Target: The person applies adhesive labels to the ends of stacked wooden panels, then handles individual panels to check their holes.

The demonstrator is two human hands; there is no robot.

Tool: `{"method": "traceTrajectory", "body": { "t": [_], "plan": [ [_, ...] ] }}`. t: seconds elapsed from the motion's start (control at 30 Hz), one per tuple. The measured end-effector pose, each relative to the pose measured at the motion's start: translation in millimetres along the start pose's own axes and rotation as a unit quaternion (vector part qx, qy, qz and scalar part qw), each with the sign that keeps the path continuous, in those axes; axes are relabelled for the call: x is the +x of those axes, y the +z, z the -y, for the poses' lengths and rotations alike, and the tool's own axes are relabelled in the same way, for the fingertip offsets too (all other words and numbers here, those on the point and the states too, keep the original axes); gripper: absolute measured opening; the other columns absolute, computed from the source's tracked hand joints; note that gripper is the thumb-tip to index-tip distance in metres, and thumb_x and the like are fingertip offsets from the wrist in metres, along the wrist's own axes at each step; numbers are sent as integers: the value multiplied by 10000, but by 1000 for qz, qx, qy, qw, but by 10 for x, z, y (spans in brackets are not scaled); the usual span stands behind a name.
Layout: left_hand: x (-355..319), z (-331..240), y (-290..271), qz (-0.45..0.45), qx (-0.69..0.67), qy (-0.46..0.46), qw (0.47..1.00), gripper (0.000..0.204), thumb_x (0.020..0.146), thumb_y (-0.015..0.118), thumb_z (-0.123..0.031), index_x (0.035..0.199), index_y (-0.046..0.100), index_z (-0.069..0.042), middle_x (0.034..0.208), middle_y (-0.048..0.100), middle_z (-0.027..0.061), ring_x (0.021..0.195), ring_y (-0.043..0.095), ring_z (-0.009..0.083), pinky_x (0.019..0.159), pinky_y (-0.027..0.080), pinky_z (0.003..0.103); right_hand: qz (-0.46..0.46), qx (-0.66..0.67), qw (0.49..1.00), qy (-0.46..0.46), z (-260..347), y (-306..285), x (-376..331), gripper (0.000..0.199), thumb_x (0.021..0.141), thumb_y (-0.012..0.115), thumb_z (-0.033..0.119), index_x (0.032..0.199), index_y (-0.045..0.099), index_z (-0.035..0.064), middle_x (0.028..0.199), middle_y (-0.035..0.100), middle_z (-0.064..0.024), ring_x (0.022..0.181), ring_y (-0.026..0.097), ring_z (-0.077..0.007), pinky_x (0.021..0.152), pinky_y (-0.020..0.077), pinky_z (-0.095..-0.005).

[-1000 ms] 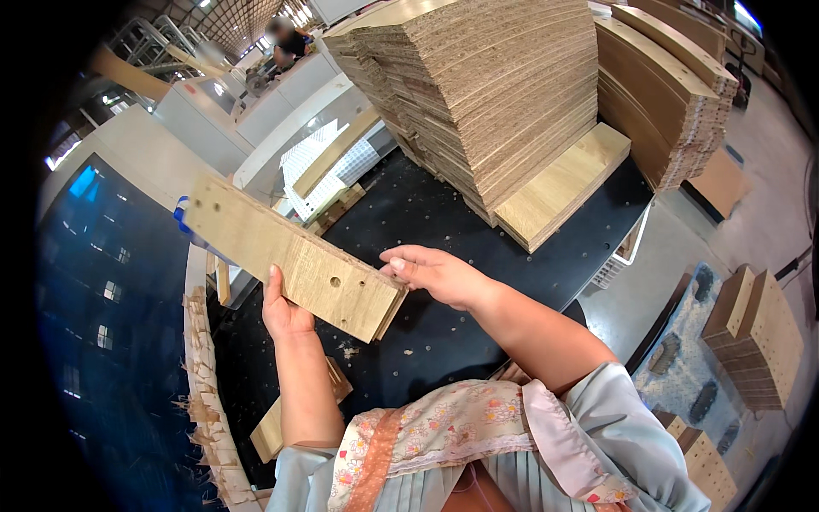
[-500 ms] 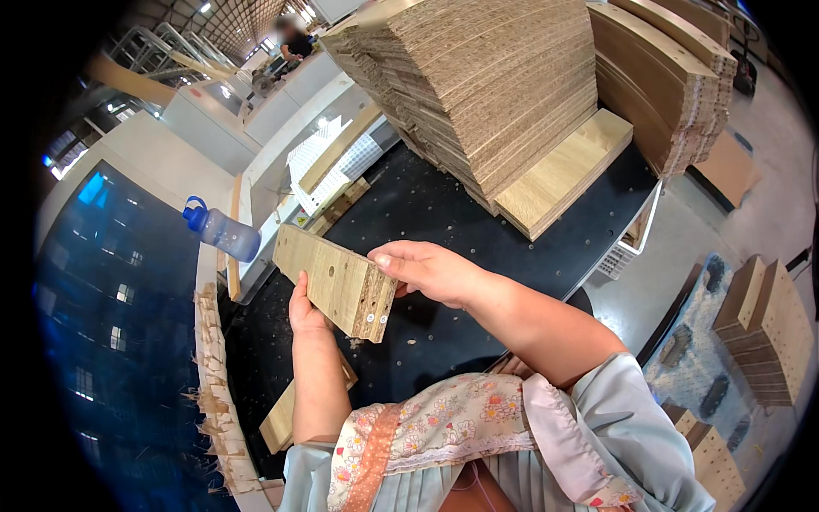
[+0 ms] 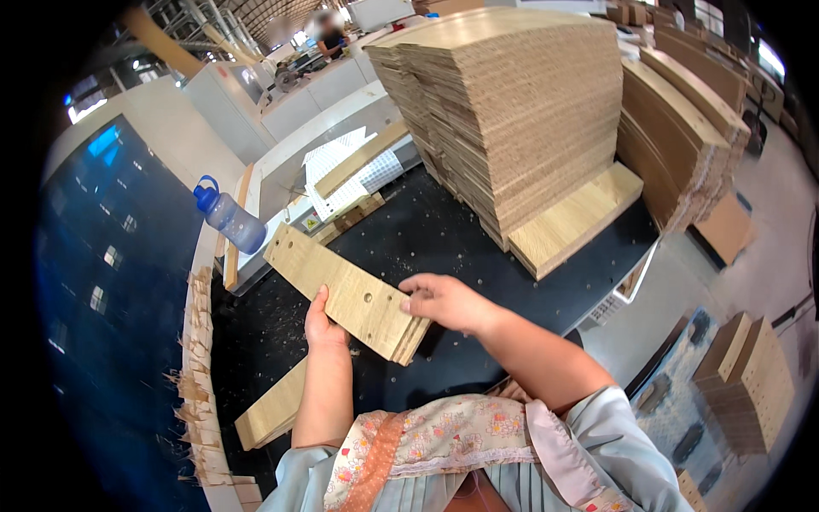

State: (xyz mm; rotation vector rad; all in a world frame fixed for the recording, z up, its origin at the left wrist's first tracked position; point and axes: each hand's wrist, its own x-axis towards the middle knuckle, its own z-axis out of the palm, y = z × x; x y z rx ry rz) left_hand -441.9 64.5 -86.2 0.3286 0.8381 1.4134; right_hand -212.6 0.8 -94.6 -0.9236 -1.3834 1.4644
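Note:
A short stack of pale wooden boards (image 3: 341, 286), with drilled holes in its top face, is held tilted above the black work table (image 3: 409, 226). My left hand (image 3: 324, 331) grips its near long edge, thumb on the top face and the other fingers hidden beneath. At the right end, my right hand (image 3: 452, 304) has its thumb and curled fingertips against the corner; slight blur softens them. Another wooden board (image 3: 275, 411) lies on the table beside my left forearm, which covers part of it.
A tall stack of boards (image 3: 550, 119) stands at the back, with a board (image 3: 580, 220) lying before it. Far left are a blue-capped bottle (image 3: 235, 224), papers (image 3: 328, 183) and a dark blue panel (image 3: 119, 299). More boards (image 3: 746, 384) stand low on the right.
The held boards have turned to show more of their top face, and their right end has shifted right. My right hand has moved right and down with it. The whole view has shifted slightly.

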Motion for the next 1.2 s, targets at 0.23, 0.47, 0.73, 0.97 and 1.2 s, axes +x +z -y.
{"method": "traceTrajectory", "body": {
  "t": [0.23,0.47,0.73,0.97,1.2],
  "plan": [
    [-13,-175,-476,84,-28,-32,996,458,779,592,-177,1202,493,-30,1180,565,128,1104,522,311,982,380,459,71,85,994,11,-20,126,360,381,846,630,199,1132,537,-35,902,613,-65,831,568,-118,741,457,-260],
    [473,-652,-819,26,-102,-43,993,430,781,599,-176,1181,511,-46,1183,574,99,1120,519,286,1001,370,441,-77,-74,994,19,-191,-119,1394,190,840,635,199,733,611,43,740,604,-6,673,533,-81,599,430,-233],
    [674,-498,-1091,-20,-167,2,986,453,820,564,-174,1235,464,-23,1235,536,111,1147,504,271,993,384,428,-299,-430,837,-159,-411,-801,2799,95,730,673,115,745,622,37,862,593,-135,801,577,-293,738,471,-363],
    [773,-484,-1202,13,-158,7,987,512,805,592,-224,1254,449,-24,1245,529,117,1151,498,279,995,378,443,-287,-340,895,-31,-540,-339,3519,299,846,545,286,928,632,12,908,621,-218,886,585,-390,800,454,-421],
    [798,-478,-1196,6,-166,-22,986,544,795,607,-248,1266,443,-32,1248,529,114,1147,499,294,999,367,458,-318,-199,925,-65,-799,-37,3638,272,831,568,260,896,642,7,899,628,-221,880,602,-345,793,460,-395]
  ]
}}
